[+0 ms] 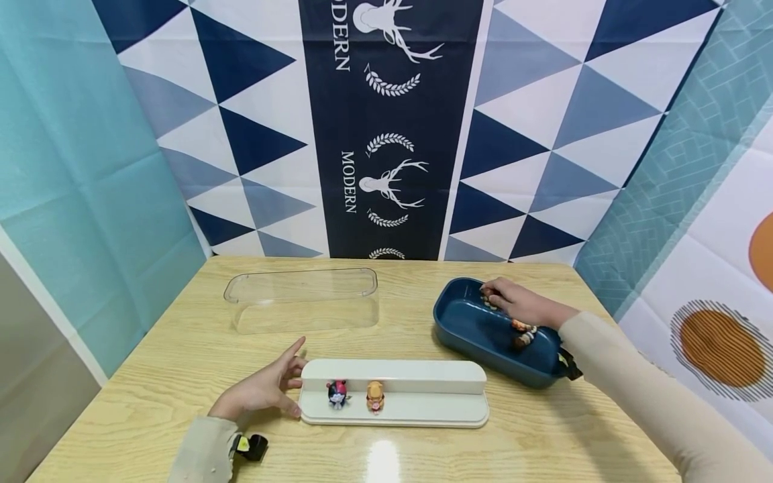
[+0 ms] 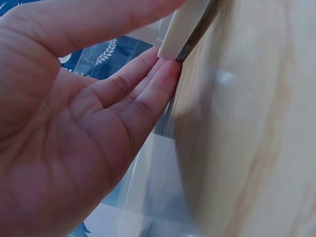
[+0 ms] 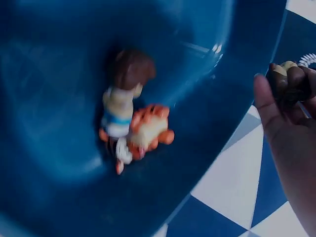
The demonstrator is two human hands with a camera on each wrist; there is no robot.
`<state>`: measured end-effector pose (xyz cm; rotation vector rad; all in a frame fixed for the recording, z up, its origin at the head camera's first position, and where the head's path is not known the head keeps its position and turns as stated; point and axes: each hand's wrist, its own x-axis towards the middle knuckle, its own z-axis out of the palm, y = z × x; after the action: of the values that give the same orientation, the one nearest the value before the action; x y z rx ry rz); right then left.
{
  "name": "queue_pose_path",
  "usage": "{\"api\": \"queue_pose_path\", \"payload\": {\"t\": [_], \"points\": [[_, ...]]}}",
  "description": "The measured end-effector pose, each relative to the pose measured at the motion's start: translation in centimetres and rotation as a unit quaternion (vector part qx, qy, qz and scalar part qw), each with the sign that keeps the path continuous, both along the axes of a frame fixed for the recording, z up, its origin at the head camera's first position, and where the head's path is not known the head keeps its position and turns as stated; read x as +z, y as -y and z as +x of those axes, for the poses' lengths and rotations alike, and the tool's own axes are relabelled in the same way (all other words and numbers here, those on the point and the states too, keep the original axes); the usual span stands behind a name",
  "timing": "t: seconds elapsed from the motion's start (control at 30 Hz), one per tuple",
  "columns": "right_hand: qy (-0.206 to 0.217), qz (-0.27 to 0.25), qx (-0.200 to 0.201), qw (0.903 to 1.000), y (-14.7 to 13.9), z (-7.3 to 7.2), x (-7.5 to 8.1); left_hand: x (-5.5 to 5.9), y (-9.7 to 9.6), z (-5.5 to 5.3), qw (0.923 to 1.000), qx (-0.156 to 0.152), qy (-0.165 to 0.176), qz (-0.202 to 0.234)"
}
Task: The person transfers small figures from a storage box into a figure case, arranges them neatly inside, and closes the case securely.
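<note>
At blue tray [image 1: 477, 329] — figurine [image 3: 292, 81] in right grip [image 1: 519, 302]

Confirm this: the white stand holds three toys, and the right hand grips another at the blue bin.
Not three: the head view shows two toys on the white stand. The right hand does grip another toy at the blue bin.

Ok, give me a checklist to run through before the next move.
1. Right hand grips a brown toy: ok.
2. Which way the brown toy faces: cannot tell.
3. Left hand touches the white stand: ok.
4. Bare room on the stand, right of its pair of toys in the head view: ok.
5. Clear box off the stand: ok.
6. Blue tray emptied: not ok, two more toys inside.
</note>
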<state>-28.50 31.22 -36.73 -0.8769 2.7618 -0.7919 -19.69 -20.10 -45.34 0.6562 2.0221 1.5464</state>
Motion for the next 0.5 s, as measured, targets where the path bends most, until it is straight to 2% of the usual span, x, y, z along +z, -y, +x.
{"api": "queue_pose_path", "payload": {"t": [0.13,0.3,0.43,0.5], "points": [[0.074,-0.079,-0.031,0.9936,0.0,0.4,0.0,0.0,0.0,0.0,1.0000,0.000,-0.003,-0.001],[0.115,-0.177,-0.036,0.9768,0.3,0.7,-0.3,0.1,0.0,0.0,1.0000,0.002,-0.006,-0.002],[0.146,-0.245,-0.030,0.9580,0.9,1.0,-0.7,0.1,0.0,0.1,1.0000,0.003,-0.005,-0.003],[0.164,-0.280,-0.024,0.9456,1.2,1.1,-0.8,0.1,-0.1,0.1,1.0000,0.004,-0.004,-0.003]]}}
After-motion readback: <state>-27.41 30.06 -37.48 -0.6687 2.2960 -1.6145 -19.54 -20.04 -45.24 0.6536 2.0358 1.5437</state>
